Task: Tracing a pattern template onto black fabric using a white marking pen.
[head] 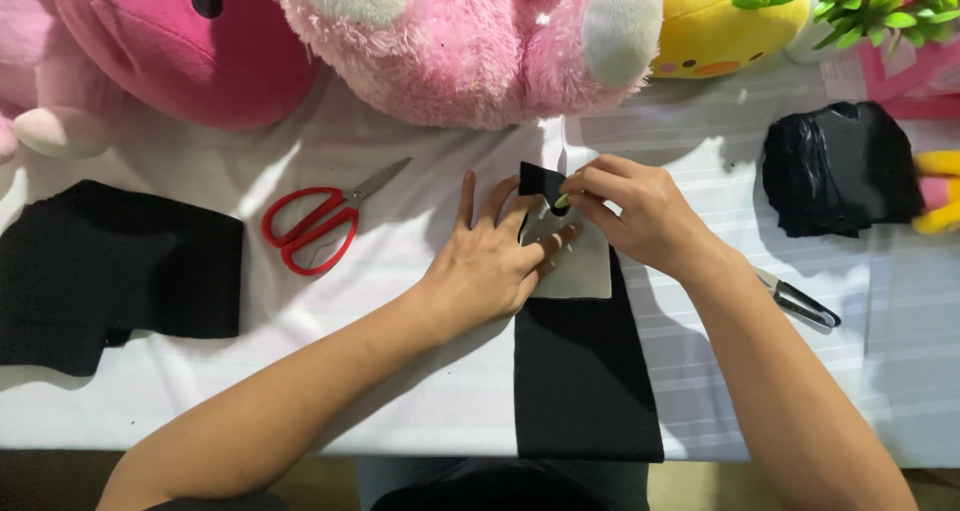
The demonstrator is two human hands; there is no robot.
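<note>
— What's on your table?

— A white cloth (420,391) covers it; plush toys (450,41) line the top edge, red scissors (312,226) lie left of centre.

— And your hands?

— Your left hand (490,261) lies flat, fingers spread, on the grey template (580,266) over black fabric (585,381) at centre. Your right hand (630,211) pinches a marker (562,202).

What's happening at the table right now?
A person works on a white table. The left hand presses flat on a grey template lying on a strip of black fabric. The right hand pinches a small yellow-green marker at the template's top edge. Red scissors lie to the left, small snips to the right, plush toys behind.
</note>
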